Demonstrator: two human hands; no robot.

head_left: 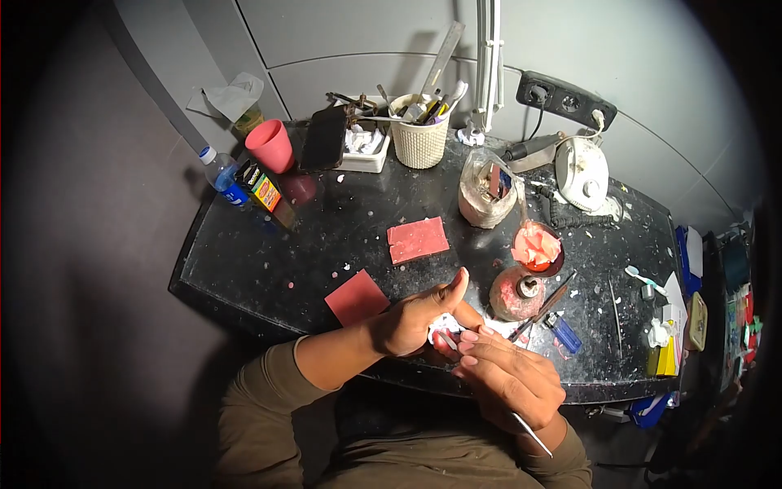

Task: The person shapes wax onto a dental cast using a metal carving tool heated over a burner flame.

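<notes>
My left hand [419, 324] is wrapped round a small white plaster dental cast [437, 324] with pink-red wax on it, thumb raised at its far side. In my right hand [517, 375] is a thin metal carving tool [533, 436], its shaft sticking out below the palm and its other end against the cast. Beyond the hands lie a pink wax sheet [357, 298] and a second wax piece [418, 240]. A wax-smeared round burner [511, 300] stands just past my right hand, near a ladle [559, 265] full of pink wax pieces.
A blue lighter [564, 334] and thin tools lie right of the burner. Behind stand a bagged jar [485, 200], a white device with a knob [582, 173], and a woven tool cup [420, 145]. At left are a pink cup [270, 145] and a bottle [222, 175].
</notes>
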